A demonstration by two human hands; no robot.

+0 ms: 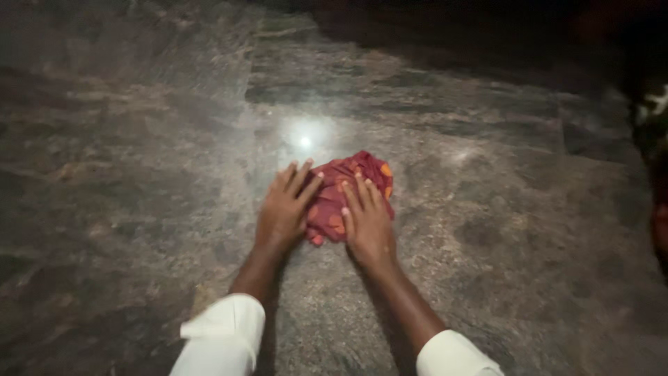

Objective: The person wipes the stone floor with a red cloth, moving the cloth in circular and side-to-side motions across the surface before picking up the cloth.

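While flat on red cloth (351,191), left hand (284,212), right hand (369,226): grips wide, pressing.

A home interior, probably: only a polished grey-brown stone floor (139,174) is shown, dimly lit, its far edge in darkness.

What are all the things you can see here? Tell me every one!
folded cloth: one, dark red with orange spots, on the floor in the middle, under both hands
stone floor: one, mottled grey-brown and polished, fills the view
light reflection: one, white glare, on the floor just beyond the cloth
dark shape: one, blurred at the right edge, cannot tell what it is
white sleeves: two, at the bottom edge
left hand: flat, on the cloth's left edge
right hand: flat, on the cloth
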